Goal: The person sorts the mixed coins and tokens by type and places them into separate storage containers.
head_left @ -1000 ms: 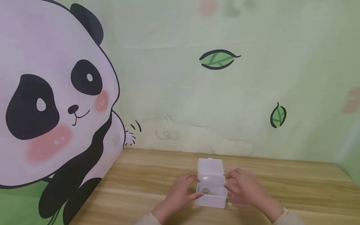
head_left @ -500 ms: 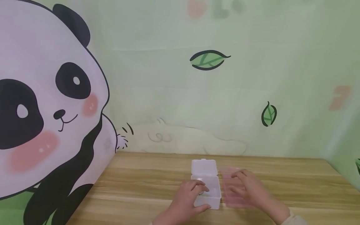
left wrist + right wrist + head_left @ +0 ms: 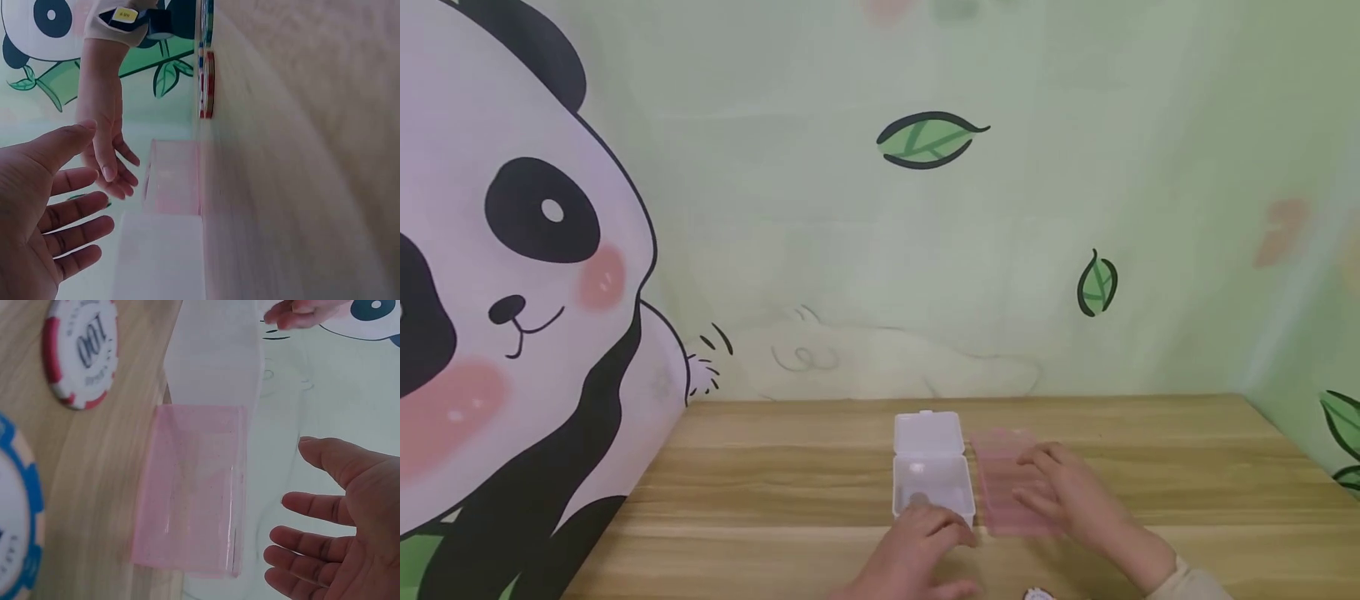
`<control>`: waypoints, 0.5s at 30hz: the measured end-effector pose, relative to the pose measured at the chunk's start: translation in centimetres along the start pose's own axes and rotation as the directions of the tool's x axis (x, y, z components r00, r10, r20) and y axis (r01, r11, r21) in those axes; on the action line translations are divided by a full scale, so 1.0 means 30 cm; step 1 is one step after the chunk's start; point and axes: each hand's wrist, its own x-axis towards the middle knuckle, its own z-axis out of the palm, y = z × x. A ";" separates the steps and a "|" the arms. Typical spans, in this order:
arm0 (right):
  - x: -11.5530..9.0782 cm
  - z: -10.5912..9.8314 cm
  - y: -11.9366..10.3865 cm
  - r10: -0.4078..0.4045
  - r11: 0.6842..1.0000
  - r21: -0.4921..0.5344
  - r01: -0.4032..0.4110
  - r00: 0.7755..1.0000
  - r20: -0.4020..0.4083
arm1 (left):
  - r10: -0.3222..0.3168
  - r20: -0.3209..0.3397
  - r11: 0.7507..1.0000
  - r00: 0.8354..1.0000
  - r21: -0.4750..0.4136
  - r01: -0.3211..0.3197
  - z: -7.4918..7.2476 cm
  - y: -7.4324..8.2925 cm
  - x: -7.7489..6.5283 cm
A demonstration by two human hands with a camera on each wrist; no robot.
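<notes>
An open white plastic box [image 3: 931, 479] stands on the table, its hinged lid [image 3: 928, 433] laid back. A greyish round disc [image 3: 918, 498] lies inside it. My left hand [image 3: 917, 546] is at the box's front side, fingers loosely bent and holding nothing; whether it touches the box cannot be told. To the right of the white box is a transparent pink box [image 3: 1000, 492]. My right hand [image 3: 1075, 496] hovers beside and partly over the pink box, fingers apart. In the right wrist view, that right hand [image 3: 340, 525] is visibly apart from the pink box [image 3: 194, 487].
A red-and-white poker chip [image 3: 84, 350] marked 100 and a blue-edged chip [image 3: 15, 512] lie on the wooden table [image 3: 1112, 467] nearer the person. One chip [image 3: 1037, 594] shows at the head view's bottom edge. A panda-printed backdrop [image 3: 820, 208] rises behind the table.
My left hand reached over the white box, then drew back to its front side. The right hand stays near the pink box. The head view has shifted, and a chip now shows at its bottom.
</notes>
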 end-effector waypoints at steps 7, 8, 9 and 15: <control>-0.023 0.012 0.000 -0.005 1.000 -0.002 0.005 0.998 -0.058 | 0.073 0.060 0.995 0.996 -0.066 -0.069 -0.002 0.018 -0.015; -0.028 0.013 0.002 -0.003 1.000 0.002 0.003 0.998 -0.062 | 0.089 0.066 0.994 0.994 -0.071 -0.084 -0.001 0.020 -0.017; -0.033 0.015 0.003 -0.001 1.000 0.008 0.002 0.998 -0.064 | 0.105 0.067 0.993 0.992 -0.070 -0.100 0.003 0.020 -0.019; -0.066 0.017 0.023 0.042 0.998 0.057 -0.040 0.998 -0.037 | 0.149 0.062 0.983 0.987 -0.121 -0.141 0.036 0.044 -0.033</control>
